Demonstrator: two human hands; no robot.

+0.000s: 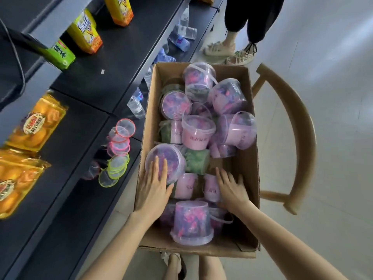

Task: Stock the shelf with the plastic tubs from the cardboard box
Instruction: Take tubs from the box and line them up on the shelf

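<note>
An open cardboard box [251, 174] sits on a wooden chair and holds several clear plastic tubs with pink and purple contents. My left hand [154, 187] lies with straight fingers on the lid of a tilted tub [171, 158] at the box's left wall, thumb beside it. Further right, my right hand [232, 188] reaches into the box with spread fingers, resting over a pink-labelled tub [211, 187] lying low in the box. An upturned tub [191, 221] stands at the near end. The dark shelf [84, 138] runs along the left.
On the shelf lie yellow snack packs [36, 122], juice cartons [86, 31], a green carton [60, 55], neon-rimmed mesh discs [119, 146] and water bottles [136, 106]. A curved wooden chair back [298, 126] arcs right of the box. Another person's feet [230, 51] stand beyond it.
</note>
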